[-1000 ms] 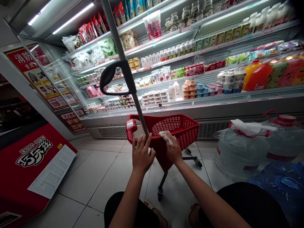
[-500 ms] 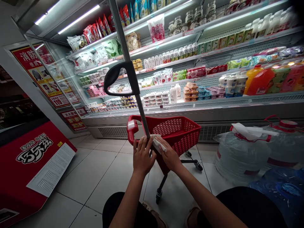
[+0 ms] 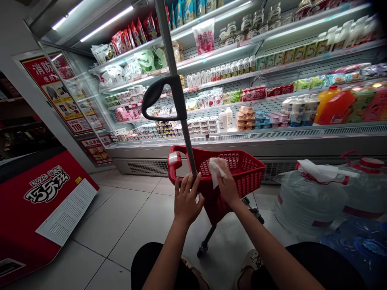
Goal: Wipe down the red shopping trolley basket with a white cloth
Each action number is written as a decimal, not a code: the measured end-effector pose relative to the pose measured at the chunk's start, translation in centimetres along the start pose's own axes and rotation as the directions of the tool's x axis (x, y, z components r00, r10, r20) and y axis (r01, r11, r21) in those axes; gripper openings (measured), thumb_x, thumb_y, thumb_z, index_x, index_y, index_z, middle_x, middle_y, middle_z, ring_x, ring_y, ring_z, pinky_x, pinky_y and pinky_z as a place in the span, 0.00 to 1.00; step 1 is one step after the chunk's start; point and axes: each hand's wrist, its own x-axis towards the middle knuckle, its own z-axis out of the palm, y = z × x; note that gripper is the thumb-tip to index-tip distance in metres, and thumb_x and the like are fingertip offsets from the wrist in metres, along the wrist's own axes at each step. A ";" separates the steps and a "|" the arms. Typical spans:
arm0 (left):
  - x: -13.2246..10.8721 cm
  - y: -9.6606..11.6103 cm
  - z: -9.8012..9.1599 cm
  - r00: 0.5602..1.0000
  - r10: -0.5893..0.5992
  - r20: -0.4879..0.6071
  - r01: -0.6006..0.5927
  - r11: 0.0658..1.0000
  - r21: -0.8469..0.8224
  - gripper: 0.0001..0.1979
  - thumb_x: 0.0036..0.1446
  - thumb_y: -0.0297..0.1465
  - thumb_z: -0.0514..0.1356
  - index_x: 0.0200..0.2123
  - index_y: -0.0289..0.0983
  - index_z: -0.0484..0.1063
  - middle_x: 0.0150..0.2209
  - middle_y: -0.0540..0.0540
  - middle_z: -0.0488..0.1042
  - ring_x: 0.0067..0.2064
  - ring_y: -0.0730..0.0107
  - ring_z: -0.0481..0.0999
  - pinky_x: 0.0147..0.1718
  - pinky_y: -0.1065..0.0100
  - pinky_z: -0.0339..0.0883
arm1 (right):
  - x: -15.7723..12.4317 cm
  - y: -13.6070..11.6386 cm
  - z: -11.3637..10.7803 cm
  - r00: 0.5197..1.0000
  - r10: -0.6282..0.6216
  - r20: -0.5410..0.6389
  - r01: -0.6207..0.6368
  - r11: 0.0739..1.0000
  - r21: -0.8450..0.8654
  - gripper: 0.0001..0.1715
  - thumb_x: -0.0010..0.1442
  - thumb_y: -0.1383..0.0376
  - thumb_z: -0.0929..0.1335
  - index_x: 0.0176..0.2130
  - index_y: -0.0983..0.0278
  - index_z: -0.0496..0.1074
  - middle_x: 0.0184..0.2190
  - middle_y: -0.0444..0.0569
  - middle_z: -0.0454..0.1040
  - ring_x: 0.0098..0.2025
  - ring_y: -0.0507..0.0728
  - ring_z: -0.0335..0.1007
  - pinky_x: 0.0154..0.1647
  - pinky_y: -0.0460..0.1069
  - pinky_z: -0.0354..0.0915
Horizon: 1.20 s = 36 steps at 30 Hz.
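A red shopping cart (image 3: 249,173) with a perforated basket stands on wheels in front of me. From its near end rises a grey pole (image 3: 188,141) with a black loop handle (image 3: 157,98). My left hand (image 3: 187,201) rests on the cart's near edge by the foot of the pole, its fingers stretched out and slightly apart. A crumpled white tissue (image 3: 216,171) is pinched in my right hand (image 3: 228,187), which is over the near side of the basket. The thumb side of the right hand is partly hidden by the tissue.
Behind the cart runs a refrigerated shelf unit (image 3: 211,141) full of dairy and drinks. Large water jugs (image 3: 308,197) stand on the right. A red freezer chest (image 3: 27,229) is at the left. Light tiles (image 3: 130,217) cover the floor.
My right hand has moved right with the tissue, away from the pole and over the basket. The left hand stays by the pole's foot. The whole view has shifted slightly.
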 end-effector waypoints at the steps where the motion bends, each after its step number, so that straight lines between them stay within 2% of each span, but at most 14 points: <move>1: 0.0 0.1 0.0 1.000 -0.002 0.001 0.002 1.000 -0.005 0.36 0.65 0.31 0.58 0.75 0.46 0.55 0.69 0.45 0.68 0.72 0.54 0.61 0.75 0.45 0.38 | -0.6 0.1 0.6 0.996 -0.059 0.074 0.064 0.996 -0.067 0.29 0.76 0.58 0.56 0.71 0.55 0.64 0.73 0.47 0.61 0.77 0.59 0.47 0.78 0.64 0.44; 3: -0.1 0.2 0.1 1.000 -0.004 0.000 0.004 1.000 -0.013 0.35 0.65 0.31 0.57 0.74 0.45 0.56 0.68 0.45 0.68 0.72 0.54 0.61 0.75 0.45 0.38 | -2.1 0.0 2.0 0.973 -0.119 0.198 0.149 0.978 -0.146 0.31 0.74 0.65 0.56 0.72 0.56 0.62 0.73 0.48 0.60 0.77 0.59 0.48 0.77 0.65 0.46; 5: -0.2 0.1 0.0 1.000 0.000 -0.004 0.000 1.000 -0.016 0.34 0.65 0.31 0.58 0.73 0.45 0.58 0.68 0.45 0.68 0.72 0.54 0.61 0.75 0.45 0.38 | -3.6 -0.3 2.9 0.957 -0.154 0.245 0.202 0.962 -0.185 0.36 0.71 0.69 0.57 0.75 0.58 0.56 0.74 0.50 0.58 0.76 0.59 0.49 0.77 0.64 0.48; 7: -0.4 -0.1 0.0 1.000 0.002 -0.009 -0.002 1.000 -0.017 0.34 0.65 0.31 0.58 0.73 0.45 0.58 0.68 0.45 0.68 0.72 0.54 0.62 0.75 0.45 0.39 | -4.5 -0.6 3.0 0.943 -0.202 0.263 0.260 0.942 -0.210 0.41 0.69 0.71 0.58 0.76 0.58 0.50 0.74 0.50 0.57 0.76 0.59 0.49 0.76 0.63 0.50; 10: -0.5 -0.3 -0.2 1.000 -0.005 -0.009 0.004 1.000 -0.020 0.34 0.64 0.31 0.57 0.73 0.45 0.58 0.68 0.45 0.69 0.72 0.53 0.62 0.75 0.44 0.39 | -4.6 -0.8 2.3 0.919 -0.238 0.314 0.325 0.908 -0.264 0.43 0.67 0.72 0.59 0.76 0.54 0.48 0.74 0.48 0.59 0.75 0.59 0.53 0.76 0.65 0.47; 16: -0.4 -0.3 0.0 1.000 -0.022 -0.005 0.022 1.000 -0.010 0.34 0.64 0.31 0.58 0.73 0.44 0.59 0.67 0.44 0.70 0.71 0.52 0.62 0.75 0.43 0.39 | -4.0 -1.5 1.9 0.936 -0.148 0.320 0.263 0.897 -0.354 0.42 0.68 0.71 0.60 0.76 0.51 0.50 0.73 0.46 0.59 0.75 0.61 0.53 0.75 0.70 0.46; 19: -0.4 -0.2 0.1 1.000 -0.013 -0.011 0.013 1.000 -0.004 0.35 0.64 0.31 0.58 0.73 0.44 0.58 0.68 0.45 0.69 0.71 0.53 0.63 0.75 0.44 0.40 | -3.9 -1.8 1.8 0.942 -0.104 0.320 0.215 0.917 -0.337 0.46 0.66 0.75 0.59 0.76 0.48 0.50 0.73 0.41 0.60 0.75 0.58 0.53 0.73 0.63 0.58; 21: -0.4 -0.3 0.2 1.000 -0.011 -0.015 0.010 1.000 -0.004 0.35 0.64 0.31 0.58 0.73 0.45 0.58 0.68 0.45 0.68 0.71 0.53 0.63 0.75 0.44 0.40 | -3.8 -1.8 1.6 0.937 -0.087 0.339 0.185 0.945 -0.268 0.48 0.64 0.77 0.58 0.75 0.46 0.51 0.73 0.38 0.60 0.75 0.56 0.52 0.71 0.59 0.63; 26: -0.5 -0.2 0.1 1.000 -0.013 -0.018 0.013 1.000 -0.006 0.34 0.65 0.32 0.58 0.73 0.45 0.58 0.69 0.45 0.68 0.72 0.54 0.62 0.75 0.45 0.39 | -3.6 -1.4 1.9 0.938 -0.085 0.336 0.116 0.991 -0.073 0.39 0.69 0.72 0.56 0.75 0.51 0.54 0.74 0.44 0.59 0.76 0.57 0.49 0.77 0.64 0.51; 29: -0.5 -0.2 0.0 1.000 -0.013 -0.015 0.012 1.000 -0.026 0.34 0.65 0.32 0.58 0.73 0.45 0.58 0.69 0.46 0.67 0.72 0.54 0.62 0.75 0.44 0.39 | -3.8 -1.5 2.0 0.944 -0.068 0.323 0.086 0.995 -0.041 0.34 0.73 0.66 0.58 0.74 0.53 0.56 0.73 0.46 0.60 0.75 0.59 0.52 0.76 0.64 0.52; 32: -0.6 -0.3 0.1 1.000 -0.016 -0.015 0.015 0.999 -0.039 0.34 0.65 0.32 0.58 0.73 0.45 0.58 0.69 0.46 0.67 0.72 0.54 0.62 0.75 0.44 0.38 | -3.8 -1.8 1.7 0.940 -0.090 0.329 0.111 0.993 -0.045 0.32 0.75 0.62 0.57 0.74 0.52 0.56 0.72 0.46 0.62 0.75 0.59 0.54 0.75 0.63 0.54; 36: -0.6 -0.2 0.2 1.000 -0.017 -0.018 0.016 0.999 -0.041 0.35 0.65 0.31 0.58 0.74 0.46 0.57 0.69 0.46 0.67 0.72 0.54 0.62 0.75 0.45 0.39 | -3.8 -2.2 1.4 0.932 -0.144 0.333 0.199 0.970 -0.139 0.32 0.75 0.63 0.56 0.75 0.55 0.55 0.72 0.47 0.62 0.74 0.58 0.55 0.75 0.61 0.56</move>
